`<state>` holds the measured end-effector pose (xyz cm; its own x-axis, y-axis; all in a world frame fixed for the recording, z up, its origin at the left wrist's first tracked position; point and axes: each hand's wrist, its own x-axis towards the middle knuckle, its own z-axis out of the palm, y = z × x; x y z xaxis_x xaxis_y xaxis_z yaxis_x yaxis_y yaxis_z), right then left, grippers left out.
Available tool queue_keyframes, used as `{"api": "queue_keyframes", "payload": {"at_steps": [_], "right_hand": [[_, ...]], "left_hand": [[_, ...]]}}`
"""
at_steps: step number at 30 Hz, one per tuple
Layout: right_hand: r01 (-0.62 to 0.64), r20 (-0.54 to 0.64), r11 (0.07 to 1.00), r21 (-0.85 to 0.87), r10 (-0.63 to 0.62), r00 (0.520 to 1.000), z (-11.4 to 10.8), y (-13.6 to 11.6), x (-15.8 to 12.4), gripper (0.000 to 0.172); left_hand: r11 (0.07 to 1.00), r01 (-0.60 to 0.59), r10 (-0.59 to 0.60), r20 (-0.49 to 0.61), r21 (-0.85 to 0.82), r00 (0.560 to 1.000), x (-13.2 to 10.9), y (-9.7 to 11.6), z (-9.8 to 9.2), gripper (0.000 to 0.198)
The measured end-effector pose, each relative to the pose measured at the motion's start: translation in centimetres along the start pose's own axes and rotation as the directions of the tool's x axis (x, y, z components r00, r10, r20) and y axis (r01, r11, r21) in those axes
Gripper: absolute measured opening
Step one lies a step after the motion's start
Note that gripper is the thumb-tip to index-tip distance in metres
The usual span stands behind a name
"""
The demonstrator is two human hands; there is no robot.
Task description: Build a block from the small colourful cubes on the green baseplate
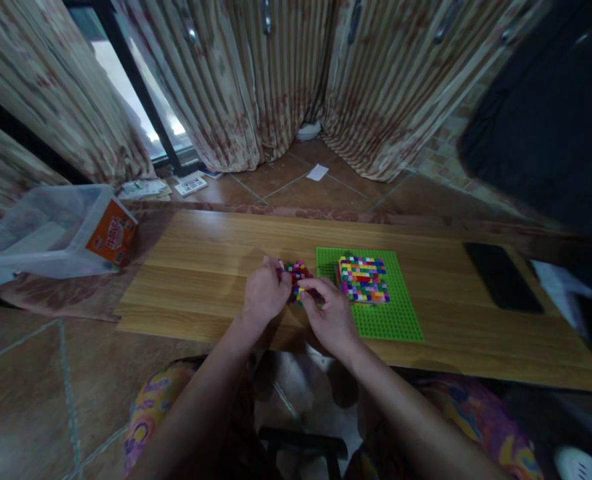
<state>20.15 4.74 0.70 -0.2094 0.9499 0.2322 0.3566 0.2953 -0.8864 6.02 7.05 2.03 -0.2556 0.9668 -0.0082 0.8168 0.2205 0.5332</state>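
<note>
Between my two hands is a cluster of small multicoloured toy bricks (pixel 296 269), low over the wooden table or on it; I cannot tell which. My left hand (pixel 267 291) is closed on the cluster's left side, its thumb facing right. My right hand (pixel 330 312) pinches at the near right side, with a small yellow toy brick (pixel 301 291) at its fingertips. Part of the cluster is hidden by the fingers. Just right of it lies a green studded baseplate (pixel 393 323), bearing a rectangular block of many-coloured bricks (pixel 363 280).
A dark phone-like slab (pixel 503 277) lies on the wooden table (pixel 201 267) at the right. To the left stands a clear plastic bin (pixel 51 230) with an orange label. Striped curtains (pixel 256 87) hang behind, and papers (pixel 318 173) lie on the tiled floor.
</note>
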Motion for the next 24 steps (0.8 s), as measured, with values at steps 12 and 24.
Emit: {"api": "queue_keyframes", "payload": {"at_steps": [12, 24], "right_hand": [[-0.205, 0.028, 0.909, 0.363, 0.210, 0.977, 0.1, -0.1, -0.3, 0.016], [-0.264, 0.024, 0.782, 0.564, 0.304, 0.952, -0.9, -1.5, 0.5, 0.017]], "left_hand": [[0.031, 0.503, 0.069, 0.504, -0.864, 0.861, -0.7, 0.5, -2.5, 0.008], [0.286, 0.310, 0.121, 0.356, -0.907, 0.927, -3.1, 1.9, -0.7, 0.029]]}}
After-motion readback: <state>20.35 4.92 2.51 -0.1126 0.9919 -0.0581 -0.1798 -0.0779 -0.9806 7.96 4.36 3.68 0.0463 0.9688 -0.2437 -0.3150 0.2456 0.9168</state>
